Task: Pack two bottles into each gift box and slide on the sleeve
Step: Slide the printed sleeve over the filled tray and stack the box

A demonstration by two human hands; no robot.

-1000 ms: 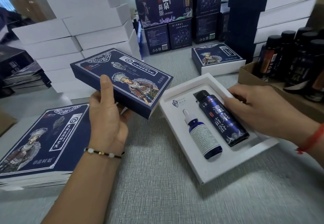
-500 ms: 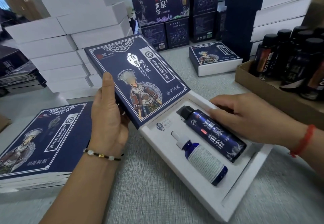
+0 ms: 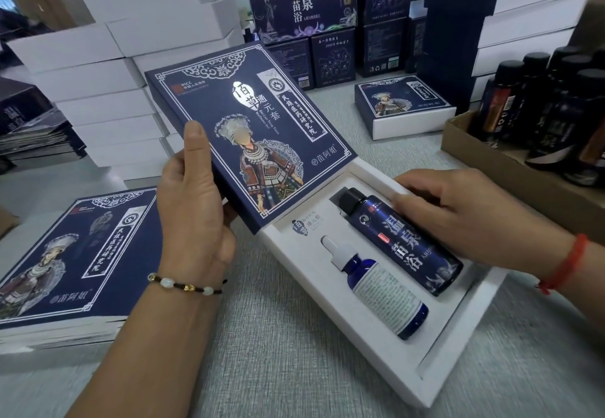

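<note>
A white gift box [image 3: 386, 342] lies tilted in front of me with two bottles in its tray. The tall dark blue bottle [image 3: 406, 244] lies on the right, the small dropper bottle [image 3: 383, 290] beside it on the left. My right hand [image 3: 465, 218] grips the box's far right edge, fingers touching the tall bottle. My left hand [image 3: 193, 208] holds the navy printed sleeve [image 3: 248, 129] by its left edge. The sleeve's mouth sits over the box's far end.
A stack of flat navy sleeves [image 3: 65, 260] lies at the left. White boxes [image 3: 108, 83] are piled behind it. A finished sleeved box [image 3: 406, 110] and dark cartons [image 3: 314, 18] stand at the back. A cardboard tray [image 3: 491, 162] of dark bottles [image 3: 537, 106] sits at the right.
My left hand has brought the sleeve from above the table to the box's far end and tipped it steeper. My right hand has lifted and turned the box toward the sleeve.
</note>
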